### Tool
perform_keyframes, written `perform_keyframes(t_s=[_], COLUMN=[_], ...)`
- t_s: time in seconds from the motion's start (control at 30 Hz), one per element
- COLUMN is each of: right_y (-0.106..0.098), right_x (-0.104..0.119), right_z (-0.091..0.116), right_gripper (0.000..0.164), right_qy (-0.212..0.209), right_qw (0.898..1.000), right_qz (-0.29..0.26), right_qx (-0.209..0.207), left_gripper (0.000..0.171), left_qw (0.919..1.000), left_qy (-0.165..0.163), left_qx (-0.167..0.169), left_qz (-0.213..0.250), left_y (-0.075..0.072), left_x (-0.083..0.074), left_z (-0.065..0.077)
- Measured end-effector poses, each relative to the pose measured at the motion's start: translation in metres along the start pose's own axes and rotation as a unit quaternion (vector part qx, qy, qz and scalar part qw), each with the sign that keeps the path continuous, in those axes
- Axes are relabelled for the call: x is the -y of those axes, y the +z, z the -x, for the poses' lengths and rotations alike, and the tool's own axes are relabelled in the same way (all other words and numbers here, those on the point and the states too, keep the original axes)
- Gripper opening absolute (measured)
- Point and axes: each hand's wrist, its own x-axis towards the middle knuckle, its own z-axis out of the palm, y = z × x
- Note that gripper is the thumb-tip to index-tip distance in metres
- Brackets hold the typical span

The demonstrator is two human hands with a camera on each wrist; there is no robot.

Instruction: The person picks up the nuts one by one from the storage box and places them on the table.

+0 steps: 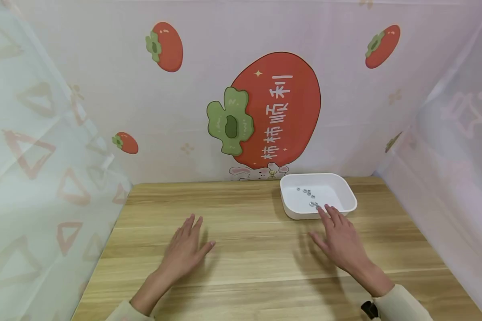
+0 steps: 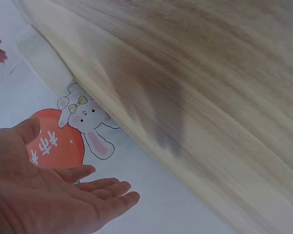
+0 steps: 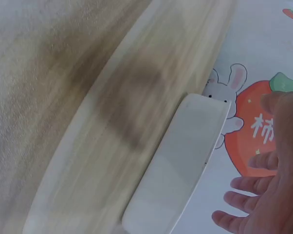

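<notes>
A white rectangular tray point(image 1: 333, 216) stands at the back right of the wooden table. Several small shiny metal pieces, which look like nuts point(image 1: 309, 192), lie scattered on its floor; they are too small to tell for sure. My right hand point(image 1: 342, 240) hovers just in front of the tray, its fingertips overlapping the near rim in the head view, with nothing held. Over the left part of the table, my left hand point(image 1: 182, 252) is held with fingers extended and thumb apart, also holding nothing. The right wrist view shows the tray's outer side point(image 3: 178, 165) beside the right hand point(image 3: 278, 180).
The wooden table point(image 1: 249, 267) reaches back to a cloth wall point(image 1: 201, 111) printed with red persimmons and a rabbit. Pale cloth sides point(image 1: 44, 178) rise at the left and right. A dark object point(image 1: 370, 309) sits at the right wrist.
</notes>
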Motion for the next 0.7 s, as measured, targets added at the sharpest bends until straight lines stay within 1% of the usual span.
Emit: perform_keyframes(t_s=[0.07, 0.2, 0.3, 0.43, 0.53, 0.57, 0.7], right_y=[-0.001, -0.002, -0.002, -0.002, -0.004, -0.005, -0.01], right_x=[-0.003, -0.011, -0.02, -0.031, -0.039, -0.042, -0.054], right_z=[-0.002, -0.006, -0.009, -0.013, -0.016, -0.017, -0.022], right_gripper=[0.075, 0.072, 0.07, 0.069, 0.069, 0.068, 0.067], right_qy=[0.0, 0.001, 0.003, 0.006, 0.011, 0.016, 0.04], right_qw=[1.0, 0.999, 0.998, 0.998, 0.998, 0.998, 0.999], right_qz=[-0.002, -0.022, -0.035, -0.032, -0.03, -0.029, -0.025], right_qx=[-0.008, -0.029, -0.043, -0.052, -0.048, -0.043, -0.02], left_gripper=[0.082, 0.079, 0.078, 0.079, 0.077, 0.077, 0.073], left_qw=[1.0, 0.9992, 0.9975, 0.9943, 0.9911, 0.9895, 0.9835], left_qy=[-0.001, -0.007, -0.017, -0.027, -0.032, -0.036, -0.037], left_qx=[0.0, -0.005, 0.001, 0.013, 0.016, 0.02, 0.024], left_qz=[0.01, 0.039, 0.068, 0.102, 0.128, 0.139, 0.175], left_y=[0.001, 0.001, 0.002, 0.003, 0.007, 0.009, 0.016], left_x=[-0.001, -0.005, -0.009, -0.014, -0.018, -0.02, -0.03], left_z=[-0.002, -0.008, -0.013, -0.02, -0.027, -0.03, -0.041])
